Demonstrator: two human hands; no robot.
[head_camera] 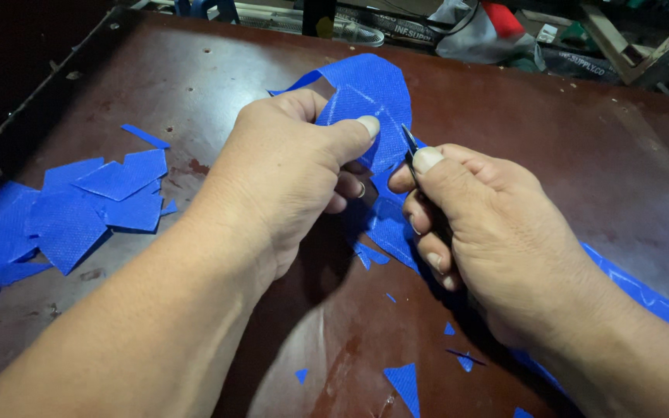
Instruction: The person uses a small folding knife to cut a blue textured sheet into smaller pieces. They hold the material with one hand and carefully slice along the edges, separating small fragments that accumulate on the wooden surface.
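Near the table's (582, 139) left edge: heap of cut blue pieces (71, 209), loose, liable to slide off if brushed; mid-table: left hand (288, 170) pinching blue woven sheet (369, 101), thumb close beside the blade; right hand (489, 224) clenched round small cutter (409, 143), tip at the sheet; likely risks: nicked thumb, crooked cut if sheet slips; front edge: scattered scraps (404, 383).

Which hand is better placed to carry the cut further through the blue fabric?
Probably the right. The right hand already grips the scissors with the blades at the blue fabric, while the left hand pinches the piece, steadying it.
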